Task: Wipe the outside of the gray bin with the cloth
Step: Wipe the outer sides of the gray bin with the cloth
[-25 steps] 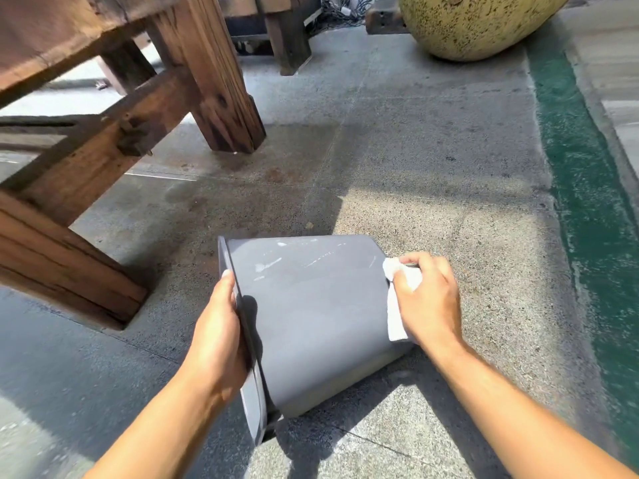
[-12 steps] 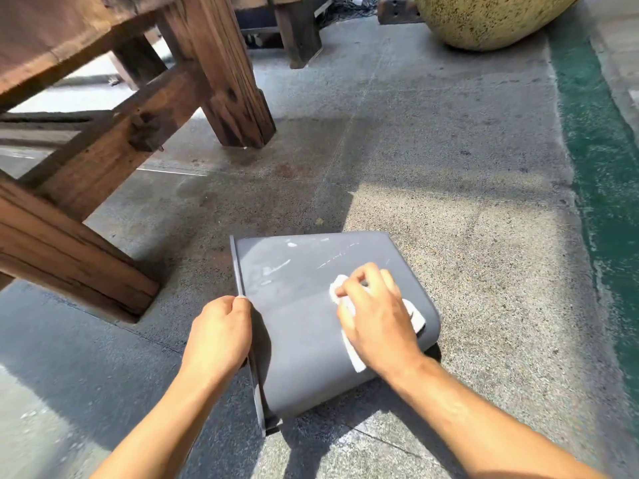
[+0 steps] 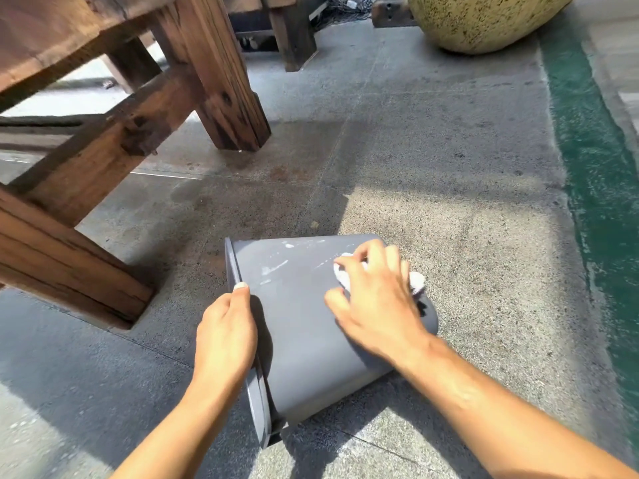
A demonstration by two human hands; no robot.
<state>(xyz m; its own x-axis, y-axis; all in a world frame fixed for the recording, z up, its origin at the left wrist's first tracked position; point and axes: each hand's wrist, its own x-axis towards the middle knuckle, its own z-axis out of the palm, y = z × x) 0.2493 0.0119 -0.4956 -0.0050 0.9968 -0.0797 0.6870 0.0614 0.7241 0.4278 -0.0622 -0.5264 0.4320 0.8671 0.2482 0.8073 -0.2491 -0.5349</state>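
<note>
The gray bin [image 3: 304,340] lies on its side on the concrete floor, rim to the left, base to the right. White smears mark its upper face near the far edge. My left hand [image 3: 226,337] grips the rim and holds the bin steady. My right hand [image 3: 375,302] presses a white cloth [image 3: 416,281] flat against the upper face near the base end. Most of the cloth is hidden under my fingers; only its edges show.
A heavy wooden table frame [image 3: 103,150] with thick legs stands to the left and behind. A large yellow speckled pot [image 3: 484,19] sits at the far right. A green painted strip [image 3: 598,167] runs along the right side of the floor.
My right hand slid the cloth from the bin's base end onto its upper face, then up toward the far edge near the smears. My left hand stayed on the rim.
</note>
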